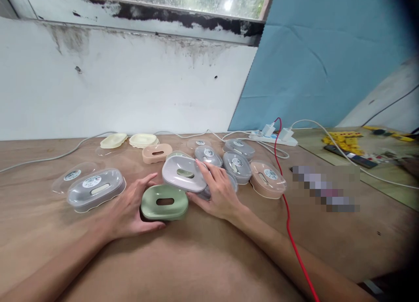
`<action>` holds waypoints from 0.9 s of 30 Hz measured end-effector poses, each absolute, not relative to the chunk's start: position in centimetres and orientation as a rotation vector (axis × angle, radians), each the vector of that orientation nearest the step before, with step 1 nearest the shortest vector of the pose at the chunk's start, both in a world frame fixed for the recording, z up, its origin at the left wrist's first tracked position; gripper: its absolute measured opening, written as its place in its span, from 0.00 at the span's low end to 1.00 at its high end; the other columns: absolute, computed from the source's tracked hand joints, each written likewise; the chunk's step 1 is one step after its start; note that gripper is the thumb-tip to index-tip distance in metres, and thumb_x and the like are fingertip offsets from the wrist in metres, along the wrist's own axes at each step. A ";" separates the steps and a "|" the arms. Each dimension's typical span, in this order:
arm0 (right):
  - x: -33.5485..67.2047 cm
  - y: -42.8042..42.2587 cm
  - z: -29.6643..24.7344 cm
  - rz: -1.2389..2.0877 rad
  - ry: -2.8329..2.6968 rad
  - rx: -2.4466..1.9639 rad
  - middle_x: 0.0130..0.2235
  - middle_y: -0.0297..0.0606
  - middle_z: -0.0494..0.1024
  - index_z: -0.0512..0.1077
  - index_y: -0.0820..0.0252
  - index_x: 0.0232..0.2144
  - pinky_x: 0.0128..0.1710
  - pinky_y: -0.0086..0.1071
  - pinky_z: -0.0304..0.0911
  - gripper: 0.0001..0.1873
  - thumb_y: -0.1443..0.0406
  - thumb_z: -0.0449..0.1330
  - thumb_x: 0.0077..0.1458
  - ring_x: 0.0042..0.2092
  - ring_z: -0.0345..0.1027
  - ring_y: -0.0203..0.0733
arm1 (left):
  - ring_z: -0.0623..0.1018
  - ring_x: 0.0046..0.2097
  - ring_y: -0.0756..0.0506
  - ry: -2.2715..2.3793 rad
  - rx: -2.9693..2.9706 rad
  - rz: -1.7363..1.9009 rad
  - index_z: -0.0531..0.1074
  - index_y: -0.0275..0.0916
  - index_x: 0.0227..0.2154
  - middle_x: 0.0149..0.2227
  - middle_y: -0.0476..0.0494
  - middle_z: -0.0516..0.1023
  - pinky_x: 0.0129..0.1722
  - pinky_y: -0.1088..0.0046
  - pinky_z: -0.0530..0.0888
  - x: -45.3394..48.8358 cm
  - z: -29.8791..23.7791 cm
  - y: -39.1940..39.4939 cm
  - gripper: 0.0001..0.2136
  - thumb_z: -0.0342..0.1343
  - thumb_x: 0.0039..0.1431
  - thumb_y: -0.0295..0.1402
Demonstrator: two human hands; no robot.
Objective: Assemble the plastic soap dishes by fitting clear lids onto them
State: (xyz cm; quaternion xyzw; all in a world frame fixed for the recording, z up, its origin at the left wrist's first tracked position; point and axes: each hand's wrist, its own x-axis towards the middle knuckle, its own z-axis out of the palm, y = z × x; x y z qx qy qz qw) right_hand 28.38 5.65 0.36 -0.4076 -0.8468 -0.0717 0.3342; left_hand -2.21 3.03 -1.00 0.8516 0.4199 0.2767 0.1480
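Observation:
A green oval soap dish (164, 212) with a slot in its top sits on the table in front of me. My left hand (129, 208) is curved around its left side, thumb along the front and fingers behind. My right hand (221, 193) grips a pale lilac soap dish (173, 173), held tilted just behind and above the green one. Green shows through the lilac slot. Partly hidden behind the right hand are grey soap dishes with clear lids, one being a grey lidded dish (237, 166).
Left stand a grey lidded dish (94, 190) and a loose clear lid (72, 175). Cream oval pieces (143, 140) and a peach dish (157, 152) lie behind. Right are a peach lidded dish (267, 180), a red cable (290, 225), a power strip (275, 139) and a blurred-out patch.

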 end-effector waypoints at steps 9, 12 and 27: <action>27.7 5.0 0.8 -0.237 -2.163 -1.170 0.61 0.54 0.73 0.52 0.57 0.74 0.57 0.54 0.60 0.44 0.45 0.57 0.65 0.59 0.67 0.62 | 0.76 0.59 0.30 1.167 2.497 0.778 0.42 0.49 0.74 0.60 0.34 0.75 0.56 0.50 0.74 -2.2 -0.7 2.7 0.54 0.71 0.52 0.48; 28.1 6.6 1.1 -0.292 -2.099 -1.352 0.61 0.56 0.73 0.55 0.60 0.72 0.56 0.56 0.60 0.43 0.46 0.58 0.64 0.58 0.67 0.65 | 0.76 0.59 0.29 1.148 2.518 0.769 0.44 0.48 0.74 0.60 0.34 0.75 0.55 0.50 0.75 -2.2 -0.7 2.5 0.54 0.71 0.51 0.50; 32.1 15.1 3.7 0.147 -2.258 -1.462 0.66 0.48 0.73 0.70 0.57 0.64 0.68 0.54 0.51 0.39 0.43 0.65 0.58 0.67 0.62 0.63 | 0.76 0.58 0.30 1.106 2.484 0.778 0.47 0.49 0.73 0.60 0.34 0.73 0.52 0.53 0.77 -2.1 -0.9 2.7 0.51 0.70 0.52 0.48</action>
